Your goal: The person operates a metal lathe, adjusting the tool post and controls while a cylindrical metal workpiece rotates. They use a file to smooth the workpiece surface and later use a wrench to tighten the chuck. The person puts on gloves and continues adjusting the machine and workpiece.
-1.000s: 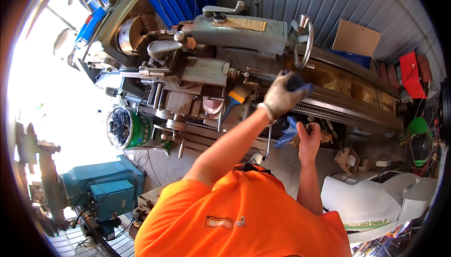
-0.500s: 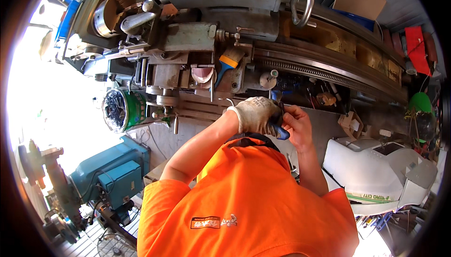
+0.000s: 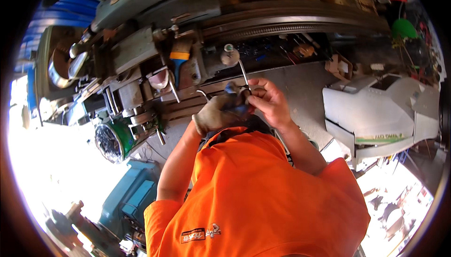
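The person's 2 hands meet in front of the orange shirt (image 3: 268, 186), with a dark, bluish bundle (image 3: 238, 101) between them. The left hand (image 3: 220, 110) wears a pale glove (image 3: 206, 118) with a dark palm; it lies against the bundle, but blur and overlap hide its fingers, so I cannot tell whether it grips. The right hand (image 3: 270, 101) is bare, its fingers bent and its thumb and fingertips pinching the bundle's near-right edge. What the bundle is, I cannot tell.

Just beyond the hands stands a lever with a round grey knob (image 3: 229, 58); its rod slants down to the right fingers, and whether they touch is unclear.

Farther off, the lathe (image 3: 134, 52) runs across the view, its chuck (image 3: 60, 69) at the far left. A brush (image 3: 180, 58) with a blue handle and orange band lies on it, near a pink and white piece (image 3: 159, 79). A green bucket (image 3: 124, 134) sits at the left; a pale shell (image 3: 376, 109) and a small open box (image 3: 339, 67) are on the right.
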A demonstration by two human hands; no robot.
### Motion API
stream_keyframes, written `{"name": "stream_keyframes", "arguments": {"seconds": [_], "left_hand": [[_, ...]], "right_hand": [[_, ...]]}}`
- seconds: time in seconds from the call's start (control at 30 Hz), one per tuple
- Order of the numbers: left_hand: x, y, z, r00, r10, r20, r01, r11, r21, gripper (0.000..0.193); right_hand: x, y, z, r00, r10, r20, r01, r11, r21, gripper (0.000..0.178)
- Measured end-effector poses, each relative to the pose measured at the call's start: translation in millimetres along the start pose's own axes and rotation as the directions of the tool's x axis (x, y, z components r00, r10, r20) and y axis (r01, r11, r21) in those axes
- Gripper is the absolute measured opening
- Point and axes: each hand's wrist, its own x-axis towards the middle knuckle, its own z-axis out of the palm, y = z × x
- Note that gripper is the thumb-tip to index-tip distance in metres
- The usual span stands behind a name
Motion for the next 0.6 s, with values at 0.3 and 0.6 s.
{"name": "stream_keyframes", "arguments": {"seconds": [0.3,0.6], "left_hand": [[24.3,0.0,37.7,0.917,0.290,-0.272,0.049,0.595,0.802,0.026],[68.6,-6.6,57.8,0.946,0.273,-0.175,0.016,0.499,0.866,0.032]], "right_hand": [[12.4,8.8,-32.7,0.955,0.292,0.044,-0.162,0.643,-0.748,0.020],[69.3,45.4,-78.1,0.804,-0.396,-0.444,0.119,0.838,-0.532,0.013]]}}
